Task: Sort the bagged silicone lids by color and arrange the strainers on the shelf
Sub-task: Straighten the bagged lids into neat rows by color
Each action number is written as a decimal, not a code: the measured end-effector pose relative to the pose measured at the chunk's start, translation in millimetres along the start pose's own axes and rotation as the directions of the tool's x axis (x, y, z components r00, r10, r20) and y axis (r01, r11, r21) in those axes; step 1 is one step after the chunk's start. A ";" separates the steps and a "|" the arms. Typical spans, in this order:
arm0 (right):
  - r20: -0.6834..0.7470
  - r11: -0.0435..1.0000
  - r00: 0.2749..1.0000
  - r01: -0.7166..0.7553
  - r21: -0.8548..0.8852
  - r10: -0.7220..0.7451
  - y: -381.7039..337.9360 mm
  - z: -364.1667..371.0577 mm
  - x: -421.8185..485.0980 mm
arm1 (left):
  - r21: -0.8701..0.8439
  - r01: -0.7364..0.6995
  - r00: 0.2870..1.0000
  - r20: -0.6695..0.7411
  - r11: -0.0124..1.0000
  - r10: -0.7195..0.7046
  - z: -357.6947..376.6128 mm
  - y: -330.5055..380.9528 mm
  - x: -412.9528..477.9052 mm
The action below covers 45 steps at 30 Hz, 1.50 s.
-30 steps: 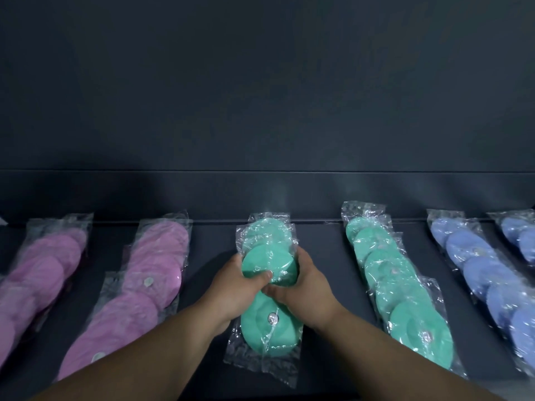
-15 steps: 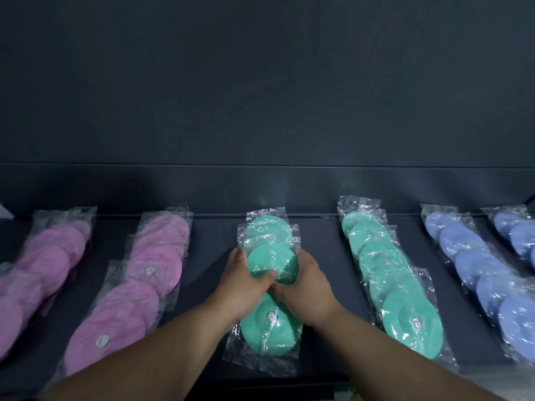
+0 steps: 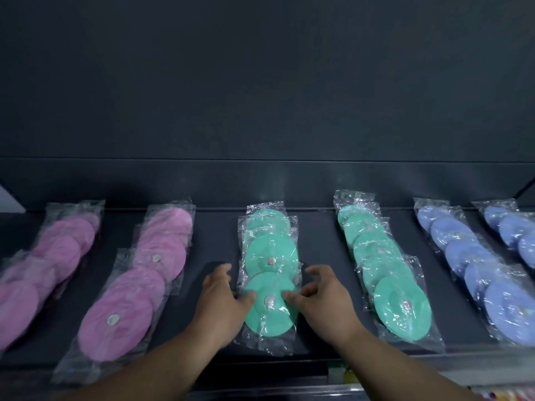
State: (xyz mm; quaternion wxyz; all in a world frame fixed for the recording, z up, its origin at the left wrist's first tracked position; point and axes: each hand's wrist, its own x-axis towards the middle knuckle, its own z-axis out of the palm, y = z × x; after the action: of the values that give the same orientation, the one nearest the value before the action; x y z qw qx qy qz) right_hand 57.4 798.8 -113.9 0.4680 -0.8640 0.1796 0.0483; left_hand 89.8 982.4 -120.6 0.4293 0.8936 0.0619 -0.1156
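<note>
left hand [image 3: 220, 296]: open, fingers loose over the shelf [image 3: 211, 241], thumb tip touching the near green bag's left side; grips nothing.
right hand [image 3: 324, 296]: open, fingers spread and slightly curled, thumb tip on the same bag's right side; grips nothing.
near green bag [image 3: 270, 311]: clear; one green lid lies flat inside, knob up, by the front edge at mid-width.
green row [image 3: 269, 247]: bagged lids overlapping, long axis from front edge to back edge.
second green row [image 3: 382, 264]: just right, slanting left toward the back.
pink rows [image 3: 136, 285]: two, left part, bagged, slanting right toward the back.
blue rows [image 3: 477, 264]: two, right end, bagged.
back wall [image 3: 260, 82]: dark.
</note>
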 end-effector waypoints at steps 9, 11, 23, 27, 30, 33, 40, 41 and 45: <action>-0.080 0.973 0.995 0.081 0.216 -0.065 -13.3 -1.6 4.7 | -0.161 -0.065 0.995 -0.088 0.985 0.052 -8.4 8.8 -0.4; -0.089 0.975 0.993 0.090 0.203 -0.073 -18.4 -4.4 11.7 | -0.186 -0.088 0.993 -0.093 0.979 0.072 -9.8 15.8 6.9; -0.022 0.992 0.993 0.116 0.046 -0.115 -9.7 1.8 15.2 | -0.212 -0.129 0.991 0.012 0.969 0.134 0.8 13.7 9.5; 0.016 0.994 0.994 0.109 -0.001 -0.109 5.5 4.8 5.8 | -0.130 -0.119 0.991 0.048 0.984 0.126 8.7 3.9 0.0; -0.004 0.994 0.994 0.112 -0.002 -0.112 8.4 8.2 4.1 | -0.062 -0.121 0.991 0.046 0.991 0.124 7.3 6.8 -0.4; -0.020 0.988 0.990 0.137 0.067 -0.136 3.7 8.4 7.5 | -0.054 -0.144 0.989 0.037 0.988 0.146 1.0 12.4 3.5; 0.060 0.980 0.989 0.123 0.154 -0.133 -4.6 13.8 19.3 | -0.156 -0.120 0.976 0.162 0.980 0.145 0.2 18.3 11.7; 0.069 0.977 0.988 0.124 0.171 -0.137 -5.9 14.8 20.0 | -0.155 -0.122 0.978 0.147 0.980 0.145 0.4 17.0 11.9; 0.070 0.981 0.989 0.120 0.153 -0.132 -8.3 15.5 20.7 | -0.101 -0.115 0.984 0.128 0.988 0.127 -0.1 13.9 11.0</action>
State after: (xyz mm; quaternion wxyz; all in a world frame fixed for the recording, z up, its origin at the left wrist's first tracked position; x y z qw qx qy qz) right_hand 80.9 810.3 -121.2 0.5397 -0.8338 0.1089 0.0394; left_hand 103.4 973.9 -113.0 0.4798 0.8650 -0.0161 -0.1461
